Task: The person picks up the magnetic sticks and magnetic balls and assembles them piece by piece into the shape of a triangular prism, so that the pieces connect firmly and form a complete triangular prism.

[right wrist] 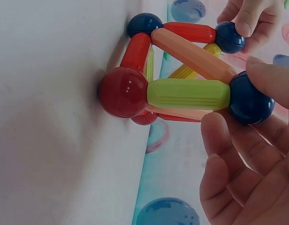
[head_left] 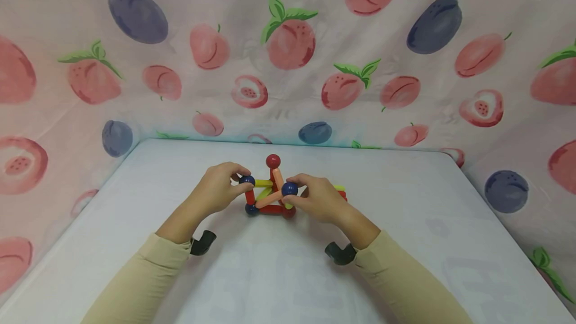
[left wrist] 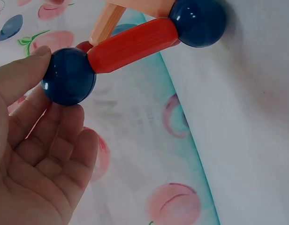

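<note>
A frame of coloured rods and balls, like a magnetic building toy, stands on the white table between the hands. My left hand (head_left: 216, 190) pinches an upper blue ball (left wrist: 68, 76) between thumb and fingers; a red rod (left wrist: 135, 45) runs from it to a lower blue ball (left wrist: 200, 21). Opposite, my right hand (head_left: 323, 199) pinches another blue ball (right wrist: 251, 97). From that ball a light green rod (right wrist: 189, 93) reaches a red ball (right wrist: 123, 92) at the table, and an orange rod (right wrist: 196, 56) slants to the lower blue ball. A red ball (head_left: 273, 161) tops the far side.
Yellow-green and red pieces (head_left: 341, 192) lie behind the right hand, partly hidden by it. The white table (head_left: 270, 274) runs back to a hanging cloth (head_left: 288, 99) printed with fruit. A dark curved piece (head_left: 203, 242) sticks out by each wrist.
</note>
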A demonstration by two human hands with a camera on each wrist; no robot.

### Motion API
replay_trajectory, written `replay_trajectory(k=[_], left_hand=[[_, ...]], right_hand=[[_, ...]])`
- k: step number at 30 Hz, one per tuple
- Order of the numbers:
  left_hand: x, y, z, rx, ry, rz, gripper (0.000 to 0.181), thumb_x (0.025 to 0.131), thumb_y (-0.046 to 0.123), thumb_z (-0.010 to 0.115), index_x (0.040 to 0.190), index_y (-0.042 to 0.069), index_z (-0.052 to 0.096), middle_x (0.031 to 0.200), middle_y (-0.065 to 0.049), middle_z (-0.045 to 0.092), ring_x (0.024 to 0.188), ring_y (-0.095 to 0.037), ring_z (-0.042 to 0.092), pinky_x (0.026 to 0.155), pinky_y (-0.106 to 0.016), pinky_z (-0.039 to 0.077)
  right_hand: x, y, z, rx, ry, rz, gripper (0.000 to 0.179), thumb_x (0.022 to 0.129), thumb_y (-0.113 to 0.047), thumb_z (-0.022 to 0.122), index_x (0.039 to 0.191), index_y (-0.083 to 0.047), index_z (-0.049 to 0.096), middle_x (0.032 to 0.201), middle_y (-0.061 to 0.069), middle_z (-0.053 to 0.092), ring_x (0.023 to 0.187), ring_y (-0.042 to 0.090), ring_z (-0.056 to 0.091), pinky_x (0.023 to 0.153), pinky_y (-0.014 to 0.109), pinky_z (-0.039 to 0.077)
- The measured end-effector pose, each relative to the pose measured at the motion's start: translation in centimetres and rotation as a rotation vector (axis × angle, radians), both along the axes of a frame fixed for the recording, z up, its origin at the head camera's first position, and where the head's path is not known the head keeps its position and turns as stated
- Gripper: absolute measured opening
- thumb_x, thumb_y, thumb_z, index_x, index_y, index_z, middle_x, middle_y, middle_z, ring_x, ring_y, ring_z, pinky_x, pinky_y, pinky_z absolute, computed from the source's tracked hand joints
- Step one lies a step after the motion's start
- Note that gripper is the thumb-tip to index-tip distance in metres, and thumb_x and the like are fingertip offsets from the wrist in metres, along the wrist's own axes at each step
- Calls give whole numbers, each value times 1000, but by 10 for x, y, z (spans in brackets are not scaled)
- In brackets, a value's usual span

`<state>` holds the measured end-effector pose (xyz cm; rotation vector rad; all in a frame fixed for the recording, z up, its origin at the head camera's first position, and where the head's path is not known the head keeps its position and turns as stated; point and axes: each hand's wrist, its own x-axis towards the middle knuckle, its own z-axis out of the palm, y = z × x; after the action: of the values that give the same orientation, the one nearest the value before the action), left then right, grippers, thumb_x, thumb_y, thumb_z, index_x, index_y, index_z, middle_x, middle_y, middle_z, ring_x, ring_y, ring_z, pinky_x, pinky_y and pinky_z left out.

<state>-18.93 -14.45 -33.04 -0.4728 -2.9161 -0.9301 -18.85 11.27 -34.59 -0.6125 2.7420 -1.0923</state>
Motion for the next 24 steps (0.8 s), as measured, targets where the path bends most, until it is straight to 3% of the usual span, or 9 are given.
replay_trajectory(k=[24], left_hand=[[0, 1, 3, 8, -5, 18, 29, 90, 20, 77, 115, 5, 73, 105, -7, 70, 99, -28, 63, 75, -39, 54]], right_hand=[[3, -1, -1, 28, 22, -26, 49, 90, -33, 76, 133, -13, 63, 107, -1, 67, 82, 16, 60, 64, 28, 52]])
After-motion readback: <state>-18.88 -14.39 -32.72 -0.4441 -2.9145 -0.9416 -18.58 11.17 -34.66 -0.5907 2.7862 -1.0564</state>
